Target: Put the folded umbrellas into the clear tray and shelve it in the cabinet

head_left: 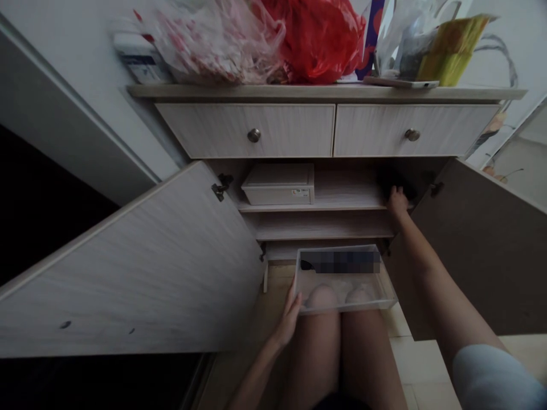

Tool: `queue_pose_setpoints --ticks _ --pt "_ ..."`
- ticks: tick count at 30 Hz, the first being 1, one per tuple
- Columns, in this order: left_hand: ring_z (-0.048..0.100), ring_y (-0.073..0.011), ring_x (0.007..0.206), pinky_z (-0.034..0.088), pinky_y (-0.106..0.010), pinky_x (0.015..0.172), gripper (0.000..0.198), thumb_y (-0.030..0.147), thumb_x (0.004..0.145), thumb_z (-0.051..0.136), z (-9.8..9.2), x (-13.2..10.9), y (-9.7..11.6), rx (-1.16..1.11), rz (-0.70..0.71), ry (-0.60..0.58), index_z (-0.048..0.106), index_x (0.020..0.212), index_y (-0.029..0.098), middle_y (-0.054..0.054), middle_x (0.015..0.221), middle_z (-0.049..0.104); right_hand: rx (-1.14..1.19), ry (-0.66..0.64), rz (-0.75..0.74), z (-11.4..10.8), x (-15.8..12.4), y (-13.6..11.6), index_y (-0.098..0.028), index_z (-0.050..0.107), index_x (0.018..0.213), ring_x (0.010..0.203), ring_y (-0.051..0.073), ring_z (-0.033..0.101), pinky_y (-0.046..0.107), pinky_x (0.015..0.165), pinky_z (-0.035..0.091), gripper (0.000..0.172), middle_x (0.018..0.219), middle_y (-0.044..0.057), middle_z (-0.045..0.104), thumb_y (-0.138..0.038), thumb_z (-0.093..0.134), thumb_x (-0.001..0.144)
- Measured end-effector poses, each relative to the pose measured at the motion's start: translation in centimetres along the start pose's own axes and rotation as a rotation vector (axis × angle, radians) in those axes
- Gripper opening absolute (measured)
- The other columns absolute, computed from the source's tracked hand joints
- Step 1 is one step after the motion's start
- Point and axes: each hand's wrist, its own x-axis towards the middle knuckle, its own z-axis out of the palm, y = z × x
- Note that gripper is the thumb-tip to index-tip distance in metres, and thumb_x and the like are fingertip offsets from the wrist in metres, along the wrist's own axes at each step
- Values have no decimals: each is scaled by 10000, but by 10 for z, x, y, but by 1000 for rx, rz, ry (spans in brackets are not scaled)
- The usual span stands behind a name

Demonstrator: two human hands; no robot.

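A clear plastic box (346, 307) rests over my knees, with a dark item (306, 265) along its far side, partly blurred out. My left hand (290, 316) holds the box at its left wall, fingers along the side. My right hand (398, 200) reaches into the right end of the cabinet's upper shelf (348, 193), its fingers closed at a dark object (387, 177) that is hard to make out in the shadow. On the left of that shelf sits a white lidded box (277, 188).
Both cabinet doors stand open, the left door (141, 273) and the right door (482, 256). Two closed drawers (290, 131) lie above. On the cabinet top (256, 92) are a red bag (320, 42), a clear bag (217, 42), a white bottle (141, 60) and a yellow package (453, 48).
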Motion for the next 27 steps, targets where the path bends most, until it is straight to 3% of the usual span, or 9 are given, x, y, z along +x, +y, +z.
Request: queue_pose_setpoints --ticks 3,8,11,15,19,22,25,27 --pt "526 -330 1327 382 -461 1134 881 760 837 469 1 0 1 -6 -9 -9 350 1552 260 -117 1613 350 6 -22 61 -6 -6 1 -117 425 1419 1037 285 644 319 800 482 508 1334 257 485 -226 533 934" --pt "373 -327 1453 328 -456 1181 1004 809 795 473 3 1 3 -13 26 -10 278 1580 215 -116 1653 252 73 -28 40 -18 -20 1 -136 498 1370 1043 312 648 358 832 481 496 1194 225 607 -163 568 881" --pt "444 -329 1405 322 -469 1185 1007 814 791 477 3 1 2 -21 11 -19 262 1585 233 -106 1643 284 204 11 44 -22 -31 6 -141 565 1289 1017 319 647 386 846 483 456 1126 201 650 -226 624 845" --pt "549 -320 1306 350 -464 1168 967 800 805 470 2 0 1 -2 17 -8 278 1579 252 -97 1655 251 503 133 105 -22 -47 18 -165 633 1056 926 276 632 371 827 485 312 958 125 673 -312 626 780" --pt "467 -326 1391 371 -449 1155 943 786 813 459 3 0 3 17 39 5 320 1563 232 -97 1640 296 957 200 188 -25 -67 29 -211 563 793 729 195 553 305 686 461 246 736 19 586 -410 627 663" --pt "425 -322 1425 343 -458 1175 912 781 816 460 3 -1 4 20 45 -1 349 1548 251 -80 1635 311 1186 93 82 -34 -92 35 -223 522 747 627 145 478 257 590 412 327 655 -27 525 -475 666 596" --pt "394 -327 1446 287 -462 1209 957 819 789 457 4 -1 5 20 41 -7 341 1550 249 -80 1656 255 1272 -85 -81 -50 -125 37 -221 526 763 596 123 468 236 558 391 371 669 -32 549 -487 714 586" --pt "288 -324 1502 250 -453 1227 1004 843 774 448 5 -1 5 15 49 -13 314 1561 233 -85 1672 192 1291 -205 -183 -61 -147 35 -217 539 785 599 119 480 230 556 391 362 700 -28 572 -471 729 611"
